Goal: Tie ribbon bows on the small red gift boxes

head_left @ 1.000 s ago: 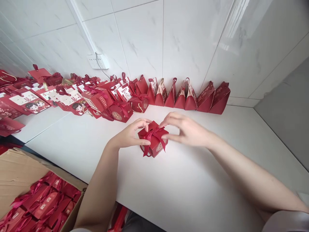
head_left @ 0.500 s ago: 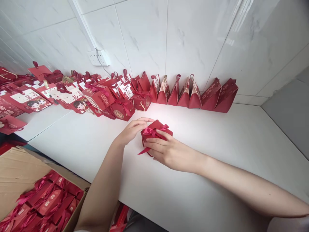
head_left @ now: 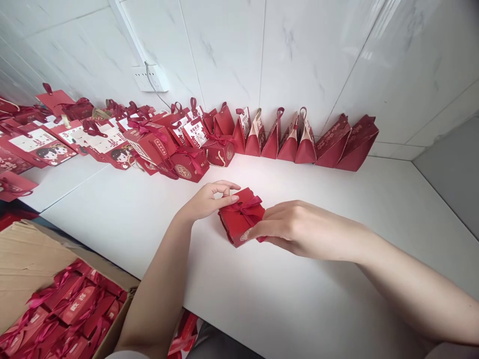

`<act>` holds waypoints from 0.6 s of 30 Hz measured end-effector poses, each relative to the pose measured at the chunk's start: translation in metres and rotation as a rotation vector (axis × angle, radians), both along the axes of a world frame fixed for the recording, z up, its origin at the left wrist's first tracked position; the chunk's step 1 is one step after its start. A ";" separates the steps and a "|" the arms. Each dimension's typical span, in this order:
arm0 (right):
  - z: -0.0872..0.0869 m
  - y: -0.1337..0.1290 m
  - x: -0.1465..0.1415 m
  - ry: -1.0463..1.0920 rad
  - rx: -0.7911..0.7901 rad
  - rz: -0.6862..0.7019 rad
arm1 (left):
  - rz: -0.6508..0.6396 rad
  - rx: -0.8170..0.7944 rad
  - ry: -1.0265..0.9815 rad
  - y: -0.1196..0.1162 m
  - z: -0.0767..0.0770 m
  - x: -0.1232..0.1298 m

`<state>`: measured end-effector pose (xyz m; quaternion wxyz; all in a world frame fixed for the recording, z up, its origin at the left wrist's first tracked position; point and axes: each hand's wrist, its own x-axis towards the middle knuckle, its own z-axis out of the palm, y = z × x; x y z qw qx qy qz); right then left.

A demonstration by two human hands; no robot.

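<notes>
A small red gift box (head_left: 235, 222) with a gold round print on its front sits on the white table, turned at an angle. A dark pink ribbon (head_left: 250, 208) is tied in a bow across its top. My left hand (head_left: 207, 201) steadies the box at its back left corner, thumb on the top edge and fingers bent behind. At the right front side, my right hand (head_left: 295, 224) has its fingers closed together against the box. A bit of ribbon shows beneath those fingertips; the rest of the grip is hidden.
Red gift boxes and bags (head_left: 194, 134) crowd the table along the tiled wall, with upright triangular red boxes (head_left: 329, 142) on the right. An open cardboard carton (head_left: 30, 259) full of ribboned red boxes stands at lower left. A wall socket (head_left: 149, 79) has a cable.
My right hand has come off the box's top and moved to its right side, fingers now closed. The bow and gold print are uncovered. My left thumb now presses on the box's edge.
</notes>
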<state>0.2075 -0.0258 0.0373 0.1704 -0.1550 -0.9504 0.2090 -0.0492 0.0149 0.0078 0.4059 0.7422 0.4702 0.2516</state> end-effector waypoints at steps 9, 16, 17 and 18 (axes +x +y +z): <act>0.010 -0.004 0.008 -0.230 -0.496 0.258 | -0.045 -0.004 0.042 -0.008 0.000 0.012; 0.018 0.027 0.029 0.030 -0.313 -0.260 | 0.021 0.065 0.154 -0.022 0.008 0.022; 0.014 0.031 0.029 0.037 -0.244 -0.322 | 0.029 0.066 0.171 -0.023 0.009 0.022; 0.008 0.035 0.027 0.035 -0.202 -0.353 | 0.030 0.066 0.183 -0.024 0.010 0.022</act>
